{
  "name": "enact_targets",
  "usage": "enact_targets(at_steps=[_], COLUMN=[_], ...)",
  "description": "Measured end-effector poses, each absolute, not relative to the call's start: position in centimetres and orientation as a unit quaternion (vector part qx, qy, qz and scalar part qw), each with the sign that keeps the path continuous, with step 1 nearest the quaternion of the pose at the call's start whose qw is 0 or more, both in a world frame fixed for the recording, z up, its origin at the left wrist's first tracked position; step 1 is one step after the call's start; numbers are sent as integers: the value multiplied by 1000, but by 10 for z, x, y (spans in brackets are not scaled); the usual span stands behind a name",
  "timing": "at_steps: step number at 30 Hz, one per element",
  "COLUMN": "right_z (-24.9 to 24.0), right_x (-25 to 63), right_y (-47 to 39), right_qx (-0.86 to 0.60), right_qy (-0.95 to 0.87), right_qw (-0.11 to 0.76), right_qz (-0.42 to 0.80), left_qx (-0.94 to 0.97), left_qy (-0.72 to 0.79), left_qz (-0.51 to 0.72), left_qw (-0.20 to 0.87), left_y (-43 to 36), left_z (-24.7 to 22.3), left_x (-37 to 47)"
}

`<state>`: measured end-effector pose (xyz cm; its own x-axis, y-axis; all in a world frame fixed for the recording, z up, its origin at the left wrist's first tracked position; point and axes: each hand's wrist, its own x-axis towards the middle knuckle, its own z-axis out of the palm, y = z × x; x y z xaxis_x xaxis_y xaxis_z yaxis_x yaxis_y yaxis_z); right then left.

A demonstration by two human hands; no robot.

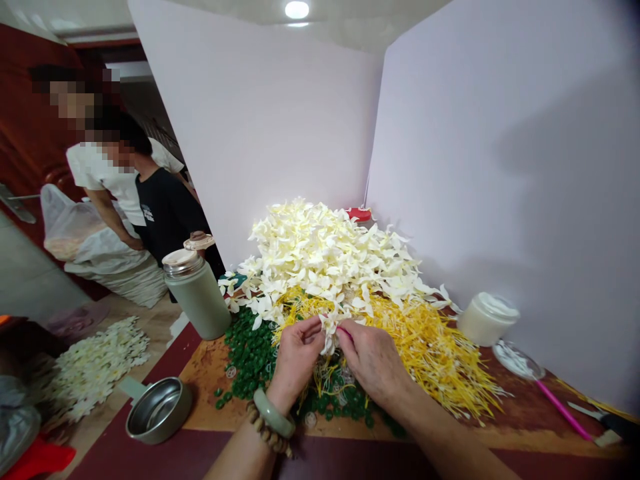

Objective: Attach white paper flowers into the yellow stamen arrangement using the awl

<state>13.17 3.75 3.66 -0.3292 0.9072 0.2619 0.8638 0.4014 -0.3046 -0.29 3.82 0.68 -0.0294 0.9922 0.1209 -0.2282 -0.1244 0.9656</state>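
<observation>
A white artificial flower (330,328) is held up between my two hands, just above the table's middle. My left hand (299,353), with a jade bangle (274,415) and a beaded bracelet at its wrist, pinches the flower from the left. My right hand (373,357) closes on its right side; a bit of magenta shows by the fingers, too small to make out. Behind them rises a heap of white petals (330,253). Yellow stamens (435,347) lie in a pile to the right, and small green plastic pieces (247,350) spread to the left and below.
An opened flask (197,293) and a steel cup (159,410) stand on the left. On the right are a jar of white paste (489,319), a small clear dish (517,359), a magenta stick (565,410) and a blade (585,410). White panels (260,127) enclose the back. Two people (170,207) are at left.
</observation>
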Motion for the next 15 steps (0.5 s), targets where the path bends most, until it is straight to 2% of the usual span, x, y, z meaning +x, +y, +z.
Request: enact_targets(at_steps=[7,11,15], right_z=[36,27,13], right_x=[131,124,124], right_y=[38,40,39], right_qx=[-541,-573,-560], right_qy=[-812,-790,-785], right_qw=[205,211,262], right_qz=[85,51,45], left_qx=[446,483,491], left_qy=[432,428,444], left_qz=[591,585,589], left_qw=[516,491,463], left_y=[36,31,30], left_z=[2,-1,-3], left_x=[-1,6,12])
